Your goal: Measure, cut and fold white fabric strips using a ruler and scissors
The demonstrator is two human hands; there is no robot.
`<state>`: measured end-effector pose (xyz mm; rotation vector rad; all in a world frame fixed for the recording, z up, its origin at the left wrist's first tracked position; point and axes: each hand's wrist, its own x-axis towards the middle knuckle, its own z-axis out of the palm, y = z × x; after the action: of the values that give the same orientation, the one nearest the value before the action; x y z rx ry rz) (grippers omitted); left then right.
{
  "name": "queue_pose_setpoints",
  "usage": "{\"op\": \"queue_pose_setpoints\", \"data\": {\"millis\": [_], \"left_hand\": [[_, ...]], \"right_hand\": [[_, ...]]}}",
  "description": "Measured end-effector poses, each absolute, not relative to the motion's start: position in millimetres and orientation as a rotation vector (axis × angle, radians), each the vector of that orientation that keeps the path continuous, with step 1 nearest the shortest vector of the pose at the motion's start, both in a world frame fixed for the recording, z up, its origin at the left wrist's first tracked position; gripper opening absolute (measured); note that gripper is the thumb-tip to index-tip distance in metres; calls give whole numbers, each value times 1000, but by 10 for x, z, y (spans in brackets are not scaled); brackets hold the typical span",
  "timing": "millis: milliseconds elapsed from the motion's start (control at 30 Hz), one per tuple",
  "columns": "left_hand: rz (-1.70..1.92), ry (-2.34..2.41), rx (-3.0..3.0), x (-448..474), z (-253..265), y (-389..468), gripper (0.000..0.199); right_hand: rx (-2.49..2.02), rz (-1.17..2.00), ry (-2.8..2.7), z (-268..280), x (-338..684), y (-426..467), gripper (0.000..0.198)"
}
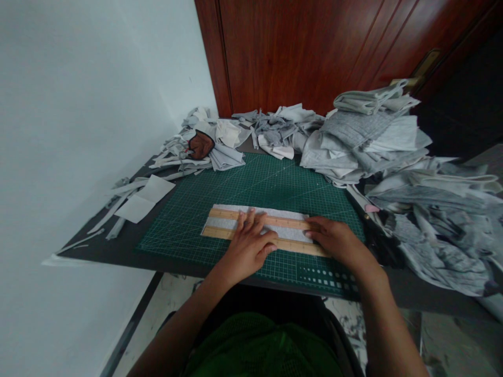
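Note:
Two pale wooden rulers, an upper ruler [226, 213] and a lower ruler [217, 233], lie roughly parallel across a light grey piece of fabric [291, 231]. My left hand [247, 241] rests on them with its fingers spread, the fingertips on the upper ruler and the thumb by the lower one. At the right end, my right hand [334, 238] has finger and thumb on either edge of the upper ruler; its palm side and other fingers are hidden. Under everything is a green cutting mat [275, 178] with a printed grid.
A tall pile of grey fabric [361, 136] stands at the back right, with more crumpled grey cloth [448, 225] in front. Scraps [275, 128] line the back, and a brown piece [201, 144] lies among them. White strips [118, 207] lie left, beside the wall [98, 104].

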<state>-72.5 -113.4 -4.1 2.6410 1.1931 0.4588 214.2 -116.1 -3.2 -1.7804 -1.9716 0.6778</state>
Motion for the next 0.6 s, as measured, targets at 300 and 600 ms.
{"op": "queue_pose_setpoints", "data": {"millis": [300, 600], "left_hand": [[434, 1206, 2625, -721, -32, -1138, 17], [458, 1273, 2597, -690, -74, -1099, 19]], "right_hand": [[-1813, 669, -1968, -65, 2161, -1154, 38], [-1857, 576, -2059, -45, 2078, -1168, 36]]}}
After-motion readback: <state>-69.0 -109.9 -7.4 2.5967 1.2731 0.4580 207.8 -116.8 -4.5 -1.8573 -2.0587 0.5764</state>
